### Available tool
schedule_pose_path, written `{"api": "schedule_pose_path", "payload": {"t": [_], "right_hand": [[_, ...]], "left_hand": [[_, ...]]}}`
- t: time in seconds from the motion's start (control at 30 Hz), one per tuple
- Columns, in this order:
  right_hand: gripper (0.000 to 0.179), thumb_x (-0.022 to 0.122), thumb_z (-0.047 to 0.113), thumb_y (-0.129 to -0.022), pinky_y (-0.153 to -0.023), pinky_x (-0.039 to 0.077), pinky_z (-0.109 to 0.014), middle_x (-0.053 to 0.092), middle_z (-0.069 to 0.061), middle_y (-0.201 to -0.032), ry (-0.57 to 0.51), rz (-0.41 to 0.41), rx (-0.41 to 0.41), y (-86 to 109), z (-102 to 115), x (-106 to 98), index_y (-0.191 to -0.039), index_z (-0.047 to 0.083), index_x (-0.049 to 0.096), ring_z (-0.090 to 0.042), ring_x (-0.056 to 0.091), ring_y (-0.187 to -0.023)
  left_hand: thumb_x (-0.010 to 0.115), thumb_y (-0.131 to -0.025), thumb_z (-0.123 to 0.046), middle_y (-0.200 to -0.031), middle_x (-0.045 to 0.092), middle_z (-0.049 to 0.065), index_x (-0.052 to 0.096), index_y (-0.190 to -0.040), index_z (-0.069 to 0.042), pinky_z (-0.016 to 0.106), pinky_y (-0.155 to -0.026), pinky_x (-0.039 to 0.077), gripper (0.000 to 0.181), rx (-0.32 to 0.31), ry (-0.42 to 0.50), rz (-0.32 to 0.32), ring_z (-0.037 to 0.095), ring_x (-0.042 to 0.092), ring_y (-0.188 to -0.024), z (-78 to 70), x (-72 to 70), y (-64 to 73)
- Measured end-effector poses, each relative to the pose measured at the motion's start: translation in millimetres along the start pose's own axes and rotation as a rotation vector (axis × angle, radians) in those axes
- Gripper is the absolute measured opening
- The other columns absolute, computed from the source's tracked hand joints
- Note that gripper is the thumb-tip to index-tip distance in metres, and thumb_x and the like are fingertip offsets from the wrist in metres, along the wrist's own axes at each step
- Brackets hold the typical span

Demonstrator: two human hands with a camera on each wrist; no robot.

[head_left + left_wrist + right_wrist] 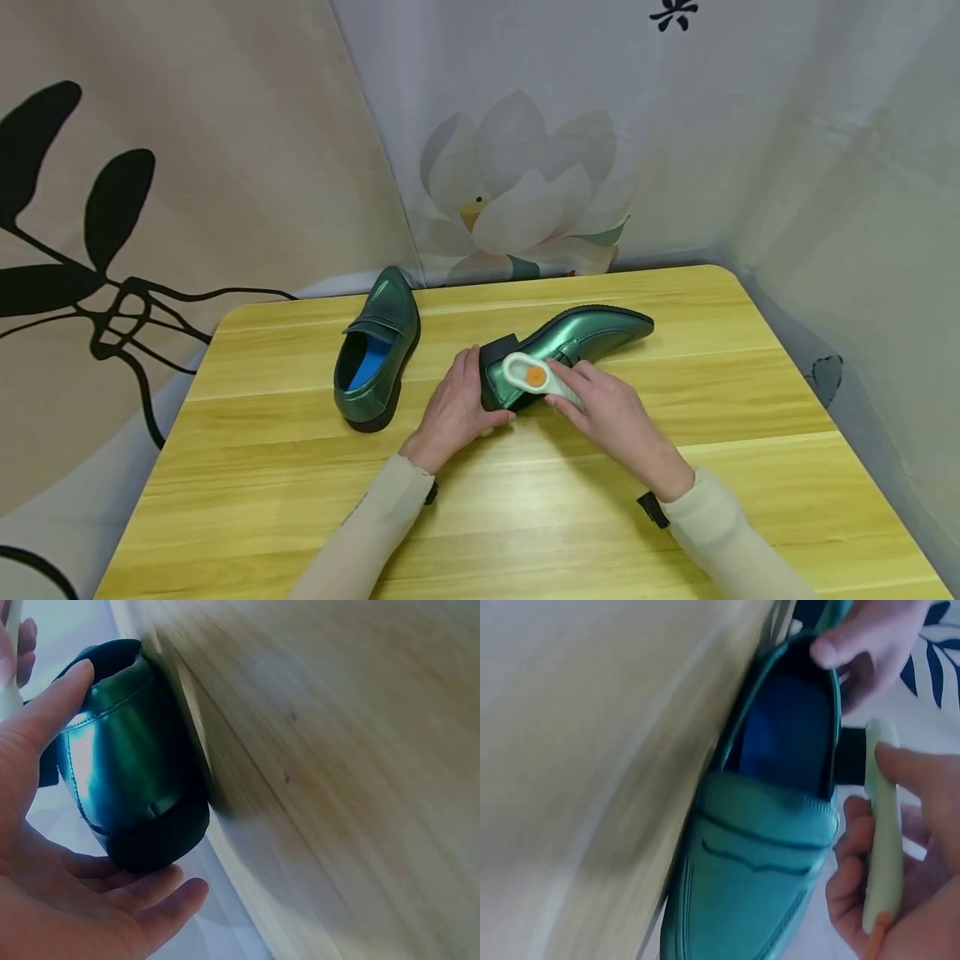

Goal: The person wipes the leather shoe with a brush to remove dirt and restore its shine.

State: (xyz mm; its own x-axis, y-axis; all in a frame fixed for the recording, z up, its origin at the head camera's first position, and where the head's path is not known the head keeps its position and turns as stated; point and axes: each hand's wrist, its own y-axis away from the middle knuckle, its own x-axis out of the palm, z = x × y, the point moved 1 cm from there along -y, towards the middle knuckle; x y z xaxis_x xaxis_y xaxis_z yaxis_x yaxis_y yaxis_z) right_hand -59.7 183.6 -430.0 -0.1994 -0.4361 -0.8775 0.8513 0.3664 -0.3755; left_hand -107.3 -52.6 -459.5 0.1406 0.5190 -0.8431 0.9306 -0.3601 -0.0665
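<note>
A green loafer [600, 329] lies on its side on the table, toe to the right, sole facing the far side. My left hand [459, 404] grips its heel end; in the left wrist view the thumb [64, 701] lies at the collar and the fingers reach round the heel. My right hand [611, 412] holds a pale-handled tool [513, 367] with an orange spot, over the loafer's upward side near the heel. The right wrist view shows the loafer's blue insole [787, 735] and the tool's pale body [885, 847] between thumb and fingers; its working face is hidden.
A matching green loafer [390, 308] stands upright at the left, toe toward the back edge. Both rest on a wood-grain table [525, 517] with rounded corners. A printed curtain [712, 150] hangs close behind the table.
</note>
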Motion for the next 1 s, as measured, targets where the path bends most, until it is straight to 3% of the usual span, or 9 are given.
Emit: {"api": "schedule_pose_path", "payload": {"t": [0.1, 0.2, 0.37, 0.63, 0.83, 0.93, 1.0], "right_hand": [[0.052, 0.078, 0.03, -0.095, -0.055, 0.04, -0.024, 0.054, 0.002, -0.086, -0.001, 0.026, -0.055, 0.6, 3, 3, -0.14, 0.008, 0.065, -0.009, 0.041, -0.064], [0.052, 0.078, 0.029, -0.094, -0.053, 0.039, -0.025, 0.053, 0.001, -0.084, -0.005, 0.004, -0.035, 0.4, 0, 1, -0.139, 0.007, 0.065, -0.009, 0.041, -0.062], [0.051, 0.077, 0.025, -0.096, -0.052, 0.039, -0.028, 0.058, -0.005, -0.087, -0.05, -0.053, 0.101, -1.0, -14, -8, -0.139, 0.003, 0.064, -0.013, 0.044, -0.063], [0.051, 0.064, 0.03, -0.105, -0.062, 0.046, -0.038, 0.068, -0.015, -0.102, -0.192, -0.041, 0.302, -3.7, -32, -16, -0.144, -0.002, 0.058, -0.023, 0.055, -0.073], [0.052, 0.061, 0.031, -0.106, -0.071, 0.049, -0.053, 0.067, -0.027, -0.114, -0.185, -0.124, 0.427, -1.1, -61, -28, -0.144, -0.004, 0.056, -0.039, 0.062, -0.088], [0.054, 0.058, 0.034, -0.108, -0.078, 0.048, -0.06, 0.065, -0.031, -0.124, -0.177, -0.131, 0.485, 4.6, -76, -35, -0.145, -0.006, 0.055, -0.045, 0.063, -0.099], [0.056, 0.055, 0.035, -0.109, -0.078, 0.048, -0.061, 0.064, -0.033, -0.124, -0.18, -0.124, 0.519, 9.8, -86, -39, -0.145, -0.007, 0.053, -0.047, 0.062, -0.098]], "left_hand": [[0.095, -0.073, -0.043, -0.153, 0.041, 0.026, 0.029, -0.156, 0.007, 0.049, -0.109, 0.046, 0.117, 0.013, 0.0, -0.004, 0.037, 0.051, -0.133, 0.4, 0.1, -0.3], [0.095, -0.074, -0.043, -0.152, 0.041, 0.026, 0.029, -0.156, 0.007, 0.049, -0.109, 0.046, 0.117, 0.019, 0.01, -0.002, 0.037, 0.051, -0.133, 0.6, 0.3, -0.4], [0.095, -0.074, -0.043, -0.153, 0.041, 0.025, 0.028, -0.157, 0.006, 0.05, -0.108, 0.046, 0.117, -0.002, 0.029, 0.006, 0.036, 0.051, -0.132, 0.3, -0.7, 0.4], [0.094, -0.074, -0.044, -0.154, 0.04, 0.024, 0.028, -0.157, 0.005, 0.05, -0.108, 0.046, 0.117, -0.022, 0.023, 0.022, 0.036, 0.05, -0.132, -2.0, -0.8, 0.1], [0.094, -0.074, -0.045, -0.155, 0.04, 0.025, 0.028, -0.157, 0.005, 0.05, -0.109, 0.045, 0.118, -0.014, 0.011, 0.015, 0.036, 0.049, -0.134, -2.9, -1.3, -0.8], [0.094, -0.074, -0.045, -0.156, 0.039, 0.024, 0.028, -0.158, 0.005, 0.049, -0.11, 0.044, 0.119, -0.023, 0.008, 0.02, 0.036, 0.048, -0.135, -1.8, -1.8, -0.1], [0.094, -0.074, -0.046, -0.156, 0.039, 0.024, 0.027, -0.158, 0.005, 0.049, -0.11, 0.044, 0.119, -0.025, 0.009, 0.019, 0.036, 0.048, -0.136, -0.8, -1.7, 0.1]]}}
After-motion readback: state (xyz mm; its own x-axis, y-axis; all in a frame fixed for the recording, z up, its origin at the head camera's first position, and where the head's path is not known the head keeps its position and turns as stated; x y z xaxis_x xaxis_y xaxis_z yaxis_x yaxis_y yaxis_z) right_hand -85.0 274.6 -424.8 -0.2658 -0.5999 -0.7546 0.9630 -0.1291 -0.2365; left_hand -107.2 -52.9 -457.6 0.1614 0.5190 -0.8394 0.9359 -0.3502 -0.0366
